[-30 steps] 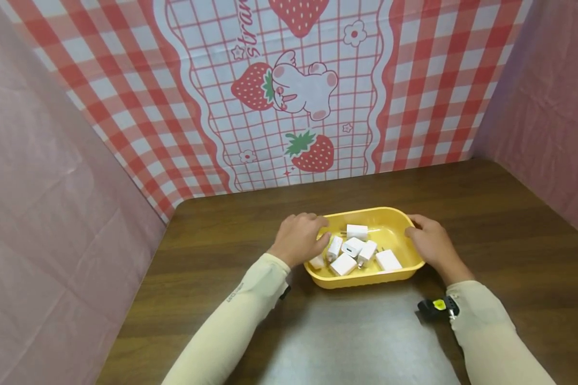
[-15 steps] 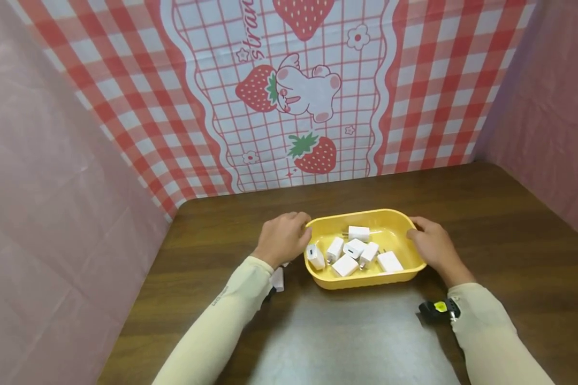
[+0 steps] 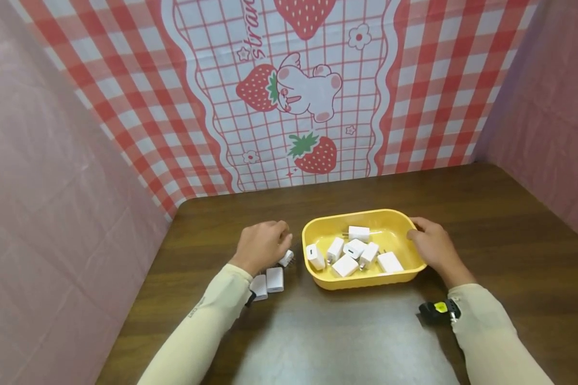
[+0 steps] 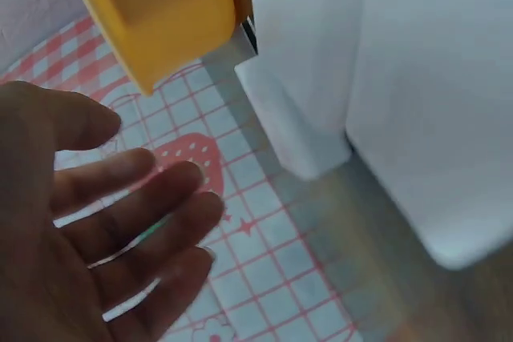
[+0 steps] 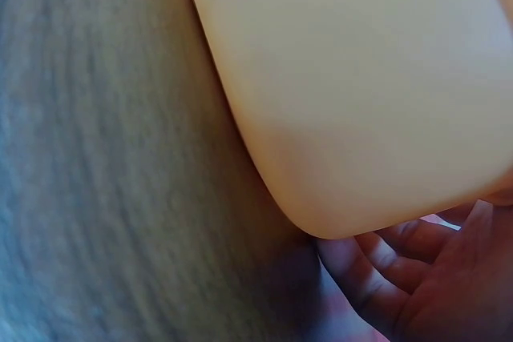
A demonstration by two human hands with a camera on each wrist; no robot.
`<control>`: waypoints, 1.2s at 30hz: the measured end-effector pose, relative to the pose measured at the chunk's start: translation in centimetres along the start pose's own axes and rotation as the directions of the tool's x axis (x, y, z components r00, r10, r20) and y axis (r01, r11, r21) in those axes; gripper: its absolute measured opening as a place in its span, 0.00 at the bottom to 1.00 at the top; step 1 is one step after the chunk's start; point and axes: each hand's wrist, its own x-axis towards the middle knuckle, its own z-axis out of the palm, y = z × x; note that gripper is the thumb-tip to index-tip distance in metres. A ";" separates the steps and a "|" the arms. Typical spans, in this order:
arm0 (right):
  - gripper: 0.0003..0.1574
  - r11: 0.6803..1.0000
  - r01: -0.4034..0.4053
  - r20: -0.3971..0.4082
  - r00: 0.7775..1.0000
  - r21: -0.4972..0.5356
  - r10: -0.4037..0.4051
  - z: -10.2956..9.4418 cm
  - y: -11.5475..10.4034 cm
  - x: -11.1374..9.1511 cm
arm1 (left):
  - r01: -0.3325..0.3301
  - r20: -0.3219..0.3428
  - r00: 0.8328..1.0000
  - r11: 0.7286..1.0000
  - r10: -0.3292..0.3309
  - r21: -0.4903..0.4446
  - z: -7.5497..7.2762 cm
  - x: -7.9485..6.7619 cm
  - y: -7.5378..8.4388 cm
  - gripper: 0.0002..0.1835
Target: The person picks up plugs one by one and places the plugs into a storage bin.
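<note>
A yellow plastic basket sits on the table, with several white charger plugs lying loose inside. My right hand grips its right end, thumb over the rim and fingers outside; the right wrist view shows those fingers against the basket wall. Left of the basket, my left hand hovers over more white charger plugs on the table. One charger plug with its prongs showing lies just beside the fingers. In the left wrist view, the left hand holds nothing, its fingers loosely bent apart from the chargers.
The brown wooden table meets a red checked strawberry cloth at the back. Pink cloth walls stand on both sides. A black wrist strap hangs at the right sleeve.
My left hand has moved left from over the basket's left end to the table beside it, uncovering the charger plugs there. The right hand stays on the basket, which has hardly moved.
</note>
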 end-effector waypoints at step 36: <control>0.34 1.000 0.015 -0.021 1.000 -0.014 -0.015 0.1 -0.1 0.1 | 0.156 0.436 0.883 0.985 -0.173 0.075 -2.9 -6.5 0.4 0.18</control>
